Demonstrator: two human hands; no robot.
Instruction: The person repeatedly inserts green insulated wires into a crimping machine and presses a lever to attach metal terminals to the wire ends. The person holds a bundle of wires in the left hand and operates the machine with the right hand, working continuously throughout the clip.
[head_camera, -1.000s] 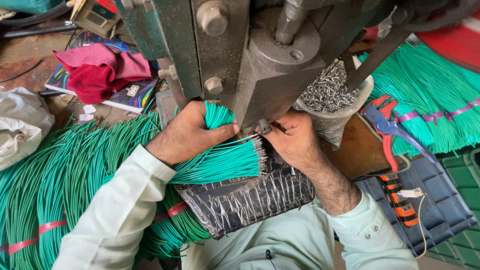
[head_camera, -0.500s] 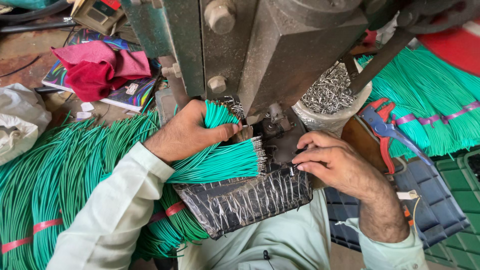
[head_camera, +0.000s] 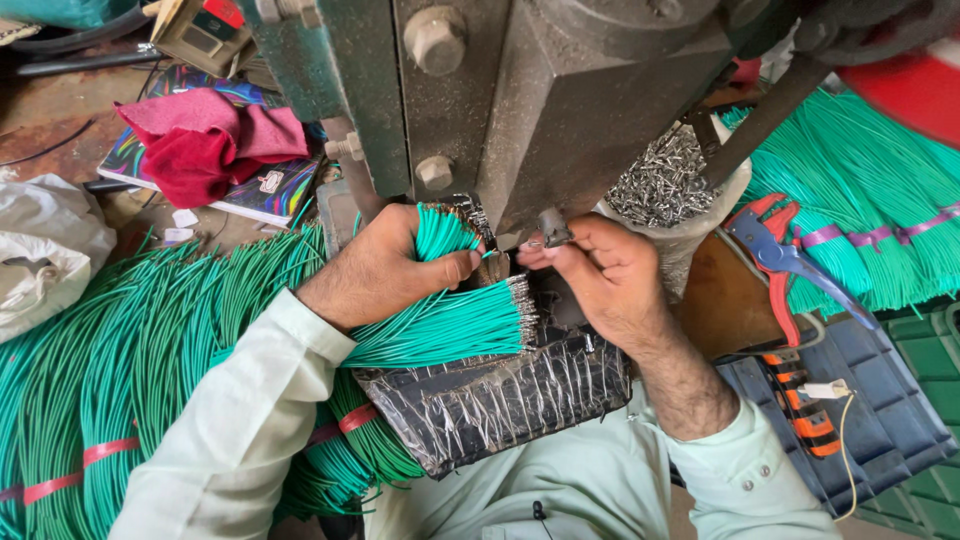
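Gripping green wire bundle (head_camera: 450, 320) in left hand (head_camera: 385, 265), right hand (head_camera: 600, 270) at press (head_camera: 560, 110)

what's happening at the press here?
A person sits at a green metal press. The left hand grips a bundle of green wires, their bare ends pointing toward the machine. The right hand pinches a small part at the die under the press head. A container of small metal terminals and red-handled pliers sit to the right.
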